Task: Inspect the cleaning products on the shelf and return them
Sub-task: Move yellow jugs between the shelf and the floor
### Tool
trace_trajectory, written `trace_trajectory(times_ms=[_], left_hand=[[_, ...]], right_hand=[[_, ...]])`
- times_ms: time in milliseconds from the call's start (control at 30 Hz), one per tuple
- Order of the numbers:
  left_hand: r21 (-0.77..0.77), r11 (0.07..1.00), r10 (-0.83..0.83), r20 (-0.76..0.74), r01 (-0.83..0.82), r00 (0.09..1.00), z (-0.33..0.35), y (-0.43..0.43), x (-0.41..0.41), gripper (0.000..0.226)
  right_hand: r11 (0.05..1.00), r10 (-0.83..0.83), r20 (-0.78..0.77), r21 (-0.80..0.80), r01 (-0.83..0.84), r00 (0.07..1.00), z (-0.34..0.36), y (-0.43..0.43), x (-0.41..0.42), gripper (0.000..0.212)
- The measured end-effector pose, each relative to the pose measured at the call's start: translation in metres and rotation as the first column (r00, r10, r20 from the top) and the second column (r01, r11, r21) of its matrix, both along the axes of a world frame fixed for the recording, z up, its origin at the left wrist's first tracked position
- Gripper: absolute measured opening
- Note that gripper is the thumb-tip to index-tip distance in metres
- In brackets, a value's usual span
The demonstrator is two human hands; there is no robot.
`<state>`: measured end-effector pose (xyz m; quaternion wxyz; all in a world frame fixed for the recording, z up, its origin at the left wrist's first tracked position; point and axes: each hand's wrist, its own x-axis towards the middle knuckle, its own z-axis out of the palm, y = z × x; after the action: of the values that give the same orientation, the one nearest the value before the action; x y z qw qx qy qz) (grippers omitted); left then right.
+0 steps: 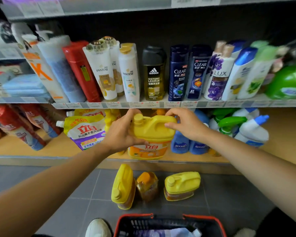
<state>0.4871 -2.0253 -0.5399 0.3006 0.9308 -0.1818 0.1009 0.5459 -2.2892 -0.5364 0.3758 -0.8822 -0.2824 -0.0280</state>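
Note:
A yellow detergent jug [152,132] with an orange label stands upright at the front edge of the lower wooden shelf [61,147]. My left hand [121,132] grips its left side, near the cap. At the jug's handle, on its right shoulder, my right hand [184,124] holds on with fingers over the top. On the grey tiled floor below lie two more yellow jugs [123,187] [182,185] with an orange-capped amber bottle [146,185] between them.
A white and purple refill pouch [85,130] stands left of the held jug, blue bottles [179,142] and spray bottles [229,122] to its right. The upper shelf holds several shampoo bottles [154,72]. A red-rimmed black basket [169,224] and a white shoe [97,228] are at my feet.

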Motion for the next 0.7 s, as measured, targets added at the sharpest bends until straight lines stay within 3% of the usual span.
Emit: trace_trajectory(times_ms=[100, 167, 433, 533, 600, 700], left_hand=[[-0.028, 1.000, -0.008, -0.011, 0.008, 1.000, 0.037, -0.011, -0.023, 0.094], [-0.062, 0.998, -0.014, -0.031, 0.012, 0.999, 0.053, -0.019, -0.038, 0.094], [-0.205, 0.976, -0.102, -0.131, 0.074, 0.986, 0.051, -0.056, -0.090, 0.099], [-0.243, 0.968, -0.095, -0.164, 0.053, 0.982, 0.030, -0.067, -0.104, 0.099], [-0.283, 0.959, -0.093, -0.212, 0.031, 0.973, 0.019, -0.074, -0.110, 0.092], [-0.434, 0.900, -0.179, -0.292, 0.037, 0.939, 0.008, -0.082, -0.114, 0.054]], right_hand=[[0.983, 0.005, -0.108, 0.180, 0.015, 0.994, 0.025, -0.012, -0.030, 0.021], [0.979, 0.011, -0.126, 0.201, 0.015, 0.992, 0.041, -0.018, -0.048, 0.023], [0.999, 0.042, -0.105, -0.020, -0.045, 0.994, 0.065, -0.036, -0.100, 0.029], [0.999, 0.026, -0.147, -0.014, -0.029, 0.989, 0.052, -0.046, -0.111, 0.030], [1.000, 0.006, -0.142, -0.011, -0.008, 0.990, 0.042, -0.051, -0.117, 0.029], [1.000, -0.013, -0.144, -0.025, 0.009, 0.989, 0.030, -0.056, -0.121, 0.029]])
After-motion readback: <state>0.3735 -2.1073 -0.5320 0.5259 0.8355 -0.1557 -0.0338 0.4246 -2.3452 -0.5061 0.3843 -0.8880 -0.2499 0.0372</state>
